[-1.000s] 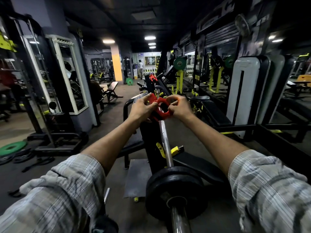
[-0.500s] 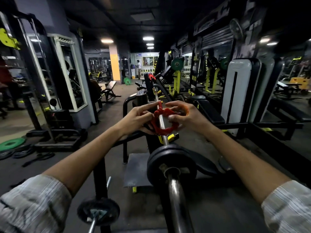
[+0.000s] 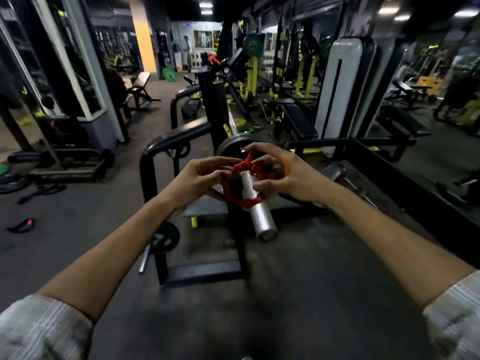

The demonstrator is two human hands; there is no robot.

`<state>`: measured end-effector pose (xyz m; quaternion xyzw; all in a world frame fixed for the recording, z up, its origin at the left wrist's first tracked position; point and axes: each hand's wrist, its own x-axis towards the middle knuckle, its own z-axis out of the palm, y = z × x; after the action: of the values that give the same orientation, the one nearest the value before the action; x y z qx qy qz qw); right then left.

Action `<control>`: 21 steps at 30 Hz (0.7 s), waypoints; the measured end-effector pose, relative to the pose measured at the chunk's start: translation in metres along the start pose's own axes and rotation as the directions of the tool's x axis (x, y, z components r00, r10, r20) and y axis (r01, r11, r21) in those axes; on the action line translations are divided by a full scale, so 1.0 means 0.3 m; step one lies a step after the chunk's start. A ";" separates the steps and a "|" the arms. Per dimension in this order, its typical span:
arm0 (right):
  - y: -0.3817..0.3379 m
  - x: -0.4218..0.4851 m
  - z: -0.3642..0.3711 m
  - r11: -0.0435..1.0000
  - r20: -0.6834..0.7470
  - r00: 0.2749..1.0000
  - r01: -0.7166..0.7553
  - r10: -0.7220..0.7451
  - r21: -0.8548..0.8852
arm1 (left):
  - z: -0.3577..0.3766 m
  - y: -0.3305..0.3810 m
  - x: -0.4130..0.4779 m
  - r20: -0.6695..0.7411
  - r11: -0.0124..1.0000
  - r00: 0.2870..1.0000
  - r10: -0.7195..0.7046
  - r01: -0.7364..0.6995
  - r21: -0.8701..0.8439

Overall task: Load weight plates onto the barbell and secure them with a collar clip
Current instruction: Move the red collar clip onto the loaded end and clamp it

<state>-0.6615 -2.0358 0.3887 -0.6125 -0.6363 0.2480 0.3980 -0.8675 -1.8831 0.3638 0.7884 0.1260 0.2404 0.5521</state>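
Red plastic ring-shaped collar clip (image 3: 240,187) now threaded on bare chrome barbell sleeve (image 3: 255,210); 1 s ago it was further up the bar, beyond the plate. Black round weight plate (image 3: 235,149) at 12 o'clock, gap remains. L hand (image 3: 200,181) at 9, R hand (image 3: 283,178) at 3, fingers of both pinching clip. Judgement: clip on sleeve, not yet seated/locked.

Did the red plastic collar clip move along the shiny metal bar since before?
Cannot tell. The red plastic collar clip is around the shiny metal bar, near the black weight plate, but the head camera moved a lot between pictures.
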 end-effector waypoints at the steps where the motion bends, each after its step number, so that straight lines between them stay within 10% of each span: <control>1: 0.000 -0.048 0.016 1.000 -0.014 1.000 -0.003 0.003 -0.018 | 0.031 -0.005 -0.048 0.000 1.000 1.000 -0.015 0.015 -0.016; 10: 0.134 -0.362 0.137 0.998 -0.040 0.999 0.015 -0.017 -0.059 | 0.294 -0.131 -0.276 0.029 0.994 0.997 -0.071 0.073 -0.079; 21: 0.379 -0.355 0.185 0.981 -0.235 0.956 0.153 -0.177 -0.117 | 0.449 -0.258 -0.223 -0.312 0.982 0.948 0.057 0.003 0.189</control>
<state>-0.6474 -2.1158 0.2448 -0.6018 -0.6426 0.1054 0.4624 -0.8495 -1.9954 0.2388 0.7898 0.2238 0.3582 0.4448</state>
